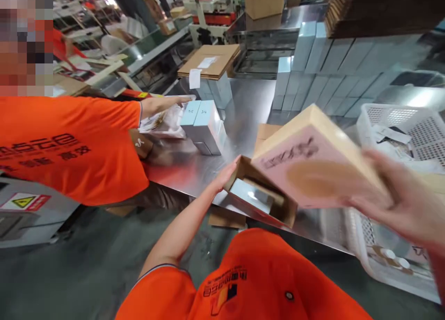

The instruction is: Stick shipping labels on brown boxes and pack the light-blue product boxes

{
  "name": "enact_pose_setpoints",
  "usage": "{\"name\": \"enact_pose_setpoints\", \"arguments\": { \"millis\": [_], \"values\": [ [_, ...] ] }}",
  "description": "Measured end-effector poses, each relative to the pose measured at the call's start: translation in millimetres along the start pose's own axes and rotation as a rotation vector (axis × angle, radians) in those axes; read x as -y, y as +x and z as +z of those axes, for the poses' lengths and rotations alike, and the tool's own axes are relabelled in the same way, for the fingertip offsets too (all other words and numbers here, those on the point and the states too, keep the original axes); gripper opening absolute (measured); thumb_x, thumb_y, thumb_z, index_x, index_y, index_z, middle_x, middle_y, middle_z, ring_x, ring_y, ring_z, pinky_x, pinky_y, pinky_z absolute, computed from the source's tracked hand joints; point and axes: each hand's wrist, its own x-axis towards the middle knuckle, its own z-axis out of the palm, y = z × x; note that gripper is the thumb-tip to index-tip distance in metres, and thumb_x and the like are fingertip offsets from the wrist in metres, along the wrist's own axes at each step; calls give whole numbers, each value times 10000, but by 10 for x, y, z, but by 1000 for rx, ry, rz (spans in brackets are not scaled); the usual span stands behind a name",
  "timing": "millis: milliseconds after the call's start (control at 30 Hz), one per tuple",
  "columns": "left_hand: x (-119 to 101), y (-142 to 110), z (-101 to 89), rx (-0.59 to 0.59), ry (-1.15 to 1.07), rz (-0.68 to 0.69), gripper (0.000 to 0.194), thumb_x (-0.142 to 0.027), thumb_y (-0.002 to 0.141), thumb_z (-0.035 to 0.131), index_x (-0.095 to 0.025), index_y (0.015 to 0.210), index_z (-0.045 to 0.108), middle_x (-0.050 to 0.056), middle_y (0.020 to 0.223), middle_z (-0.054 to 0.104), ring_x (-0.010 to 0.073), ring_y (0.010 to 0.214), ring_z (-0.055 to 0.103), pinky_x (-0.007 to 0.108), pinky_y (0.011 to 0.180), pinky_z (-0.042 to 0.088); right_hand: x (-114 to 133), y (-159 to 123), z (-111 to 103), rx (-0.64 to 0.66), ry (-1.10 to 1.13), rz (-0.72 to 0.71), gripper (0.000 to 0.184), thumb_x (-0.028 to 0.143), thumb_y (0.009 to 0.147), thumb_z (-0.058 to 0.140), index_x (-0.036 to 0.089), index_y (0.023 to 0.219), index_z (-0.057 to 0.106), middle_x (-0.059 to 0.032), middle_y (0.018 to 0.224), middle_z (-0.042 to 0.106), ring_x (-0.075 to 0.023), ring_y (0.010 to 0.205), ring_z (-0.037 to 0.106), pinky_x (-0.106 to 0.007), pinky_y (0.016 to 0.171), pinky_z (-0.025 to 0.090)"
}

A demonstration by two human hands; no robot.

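The right hand (pixel 406 195) is clasped around one end of a pink box (pixel 313 167), thumb and fingers on different sides of it; both are somewhat blurred. The box is tilted and reaches from that hand leftward, its far end above the right part of an open carton (pixel 290 214) and hiding some of it. The left hand (pixel 225 176) lies against the carton's left end, fingers toward the upper corner; I cannot tell whether it grips the wall or only rests on it. Just right of this hand, down inside the carton, lies a smaller pale box (pixel 252 195), part of the space beside it showing brown cardboard. Carton and left hand are at the near edge of a steel table (pixel 250 93). Ahead of the left hand and a little to its left stand two blue boxes (pixel 205 123) side by side, with a co-worker's hand (pixel 184 99) just behind them, over a white tray (pixel 174 134). Farther ahead of the left hand, flat cartons (pixel 212 56) lie on more blue boxes. Beyond the right hand is a white basket (pixel 366 121); a second basket (pixel 378 273) sits below it, nearer the body. Well ahead of the right hand rises a stack of blue boxes (pixel 313 86).
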Motion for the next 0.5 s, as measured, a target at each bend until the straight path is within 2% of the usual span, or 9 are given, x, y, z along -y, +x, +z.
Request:
{"name": "enact_pose_setpoints", "arguments": {
  "millis": [67, 133, 233, 367, 433, 500],
  "values": [
    [-17, -6, -4, 12, 3, 11, 573, -423, 968, 391, -171, 1478, 458, 9, 1570, 382, 235, 1490, 301, 384, 1263, 169, 70, -16, 362, 192, -97, -173, 667, 559, 856, 595, 417, 1474, 387, -105, 1349, 519, -365, 1151, 571, -546, 870, 549],
    [-28, -9, -1, 31, -18, 20, 580, -400, 979, 364, -136, 1492, 426, 15, 1575, 375, 240, 1484, 310, 363, 1255, 174, 20, -7, 768, 286, -204, -293, 569, 412, 911, 537, 353, 1466, 429, -145, 1348, 487, -369, 1166, 548, -526, 882, 543],
    [-30, -2, 1, 54, -39, 19, 583, -392, 983, 340, -136, 1502, 404, 3, 1583, 361, 231, 1484, 309, 328, 1246, 177, -46, 46, 1271, 387, -419, -289, 543, 260, 902, 519, 247, 1444, 482, -199, 1324, 486, -386, 1147, 537, -510, 870, 524],
    [-31, 2, -6, 77, 20, 42, 624, -432, 981, 306, -123, 1520, 370, 26, 1602, 324, 196, 1494, 293, 310, 1251, 164, 134, 211, 1725, 464, -677, -302, 484, 164, 929, 460, 216, 1409, 507, -209, 1461, 431, -407, 1271, 444, -575, 969, 432],
    [-37, 6, -15, 74, 67, 57, 630, -452, 987, 284, -136, 1526, 362, 22, 1607, 316, 180, 1496, 286, 308, 1254, 157, 236, 336, 1942, 621, -700, -306, 438, 113, 936, 405, 167, 1342, 561, -209, 1425, 482, -379, 1238, 480, -542, 961, 438],
    [-39, 13, -26, 72, 90, 56, 631, -472, 990, 271, -155, 1528, 363, 12, 1609, 312, 170, 1498, 281, 311, 1255, 163, 286, 464, 2162, 836, -621, -284, 442, 51, 912, 390, 114, 1305, 582, -202, 1357, 541, -316, 1160, 546, -442, 945, 467]
  ]
}}
